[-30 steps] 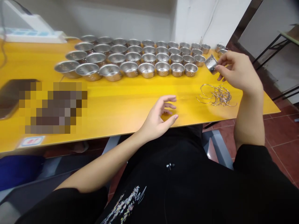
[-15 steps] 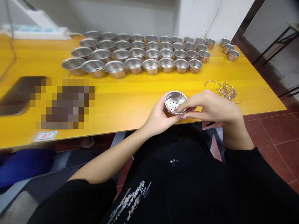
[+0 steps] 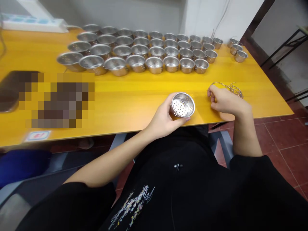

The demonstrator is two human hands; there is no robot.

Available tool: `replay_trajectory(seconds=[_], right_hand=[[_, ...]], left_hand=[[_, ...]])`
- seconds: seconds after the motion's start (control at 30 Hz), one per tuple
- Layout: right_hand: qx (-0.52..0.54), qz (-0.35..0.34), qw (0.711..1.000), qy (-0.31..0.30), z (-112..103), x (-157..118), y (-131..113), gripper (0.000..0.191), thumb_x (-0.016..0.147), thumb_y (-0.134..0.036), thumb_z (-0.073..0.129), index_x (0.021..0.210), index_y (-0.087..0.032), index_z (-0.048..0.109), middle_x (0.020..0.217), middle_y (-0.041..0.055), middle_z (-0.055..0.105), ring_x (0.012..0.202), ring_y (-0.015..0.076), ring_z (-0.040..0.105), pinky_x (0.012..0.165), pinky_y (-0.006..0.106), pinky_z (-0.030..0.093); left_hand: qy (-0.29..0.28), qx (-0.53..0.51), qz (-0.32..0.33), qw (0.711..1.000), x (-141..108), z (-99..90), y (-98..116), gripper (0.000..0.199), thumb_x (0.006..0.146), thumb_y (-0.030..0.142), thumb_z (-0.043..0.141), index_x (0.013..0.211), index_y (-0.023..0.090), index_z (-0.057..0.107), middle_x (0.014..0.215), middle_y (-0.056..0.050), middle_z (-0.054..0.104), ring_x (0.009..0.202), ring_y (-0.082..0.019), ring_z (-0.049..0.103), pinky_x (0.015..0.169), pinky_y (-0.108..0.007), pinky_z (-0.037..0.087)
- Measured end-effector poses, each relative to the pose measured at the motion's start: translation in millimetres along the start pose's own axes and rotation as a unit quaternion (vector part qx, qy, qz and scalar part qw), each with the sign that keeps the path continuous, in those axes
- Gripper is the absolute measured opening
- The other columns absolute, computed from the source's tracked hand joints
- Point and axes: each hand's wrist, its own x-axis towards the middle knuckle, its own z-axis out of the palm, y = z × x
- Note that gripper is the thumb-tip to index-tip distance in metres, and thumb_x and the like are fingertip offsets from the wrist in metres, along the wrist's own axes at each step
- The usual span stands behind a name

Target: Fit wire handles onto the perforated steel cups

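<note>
Head view, here we go: the L hand (image 3: pixel 160 121) is cradling a perforated stainless cup (image 3: pixel 182 105) over the front edge of the yellow tabletop (image 3: pixel 134 96), mouth up and tipped toward the camera, holes in its floor showing. Its fingers (image 3: pixel 176 119) are closed around the outside of the wall, a firm hold.

Over to the right, the R hand (image 3: pixel 227 102) is reaching out, fingers (image 3: pixel 211 93) curling down, only part-closed, at the near edge of a tangled heap of thin wire rings (image 3: pixel 235 90). Tips are touching or just beside the wire; can't tell if a ring's actually pinched, as the hand's covering part of the heap.

Step in hand looks like: cup held ready in the L while the R works at the wire. Rings are lying interlocked, so the next move calls for teasing one clear w/ the fingertips.

Further up, rows of stainless cups (image 3: pixel 144 53) are filling the upper middle, large at left, shrinking rightward. Three small cups (image 3: pixel 237 48) are standing apart at upper right, and a power strip (image 3: pixel 31 26) is lying at upper left.
</note>
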Motion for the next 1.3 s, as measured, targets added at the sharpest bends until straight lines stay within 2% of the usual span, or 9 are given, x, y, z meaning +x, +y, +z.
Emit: replay_trajectory(seconds=[0.1,0.27,0.43,0.67,0.9,1.1,1.3], right_hand=[[-0.009,-0.008,1.000,0.023,-3,-1,-1,0.046,0.086,-0.008,0.079,0.121,-0.031,0.059,0.102,0.0078,0.083,0.100,0.0409,0.081,0.090,0.053,0.060],[-0.001,0.022,0.993,0.112,-10,-3,11,0.042,0.091,-0.012,0.083,0.120,-0.031,0.059,0.124,0.0116,0.088,0.117,0.0401,0.083,0.102,0.052,0.063],[-0.003,0.040,0.995,0.090,-7,7,15,0.043,0.087,-0.005,0.081,0.113,-0.031,0.059,0.119,0.0097,0.090,0.110,0.0398,0.084,0.106,0.053,0.065],[0.002,0.014,0.996,0.083,-3,11,11,0.038,0.086,-0.010,0.080,0.109,-0.031,0.059,0.110,0.0111,0.090,0.106,0.0413,0.083,0.103,0.054,0.067],[0.022,-0.002,0.997,0.077,-1,9,6,0.045,0.082,-0.007,0.080,0.112,-0.032,0.057,0.110,0.0092,0.088,0.104,0.0414,0.084,0.102,0.058,0.067],[-0.002,0.016,0.997,0.071,5,11,1,0.045,0.082,-0.007,0.080,0.110,-0.032,0.056,0.100,0.0079,0.084,0.099,0.0422,0.080,0.089,0.054,0.058],[-0.005,-0.009,0.997,0.072,8,15,-4,0.042,0.086,-0.006,0.079,0.100,-0.031,0.049,0.096,0.0077,0.076,0.090,0.0351,0.068,0.081,0.048,0.047]], left_hand=[[0.002,0.002,-0.002,1.000,0,0.6,-2,0.087,0.093,0.053,0.109,0.167,0.025,0.070,0.164,-0.019,0.085,0.154,-0.043,0.084,0.133,-0.063,0.074],[-0.001,-0.008,-0.002,1.000,0,2.0,-3,0.090,0.091,0.052,0.109,0.168,0.026,0.070,0.165,-0.018,0.085,0.154,-0.044,0.084,0.133,-0.063,0.073],[-0.004,-0.006,0.000,1.000,0,2.1,-1,0.086,0.092,0.048,0.106,0.167,0.026,0.071,0.165,-0.019,0.085,0.155,-0.044,0.084,0.131,-0.063,0.074],[-0.003,-0.005,-0.007,1.000,0,1.5,-2,0.088,0.091,0.050,0.108,0.168,0.026,0.071,0.167,-0.019,0.084,0.158,-0.045,0.081,0.132,-0.063,0.074],[-0.004,-0.005,0.006,1.000,0,1.3,-1,0.086,0.093,0.049,0.107,0.168,0.026,0.071,0.167,-0.019,0.084,0.156,-0.045,0.084,0.132,-0.064,0.074],[-0.009,-0.002,0.008,1.000,1,1.7,0,0.090,0.091,0.053,0.109,0.168,0.025,0.070,0.169,-0.020,0.085,0.159,-0.045,0.083,0.136,-0.064,0.073],[-0.009,0.001,0.002,1.000,1,1.4,2,0.089,0.091,0.049,0.108,0.168,0.024,0.071,0.169,-0.020,0.085,0.158,-0.044,0.082,0.134,-0.062,0.073]])
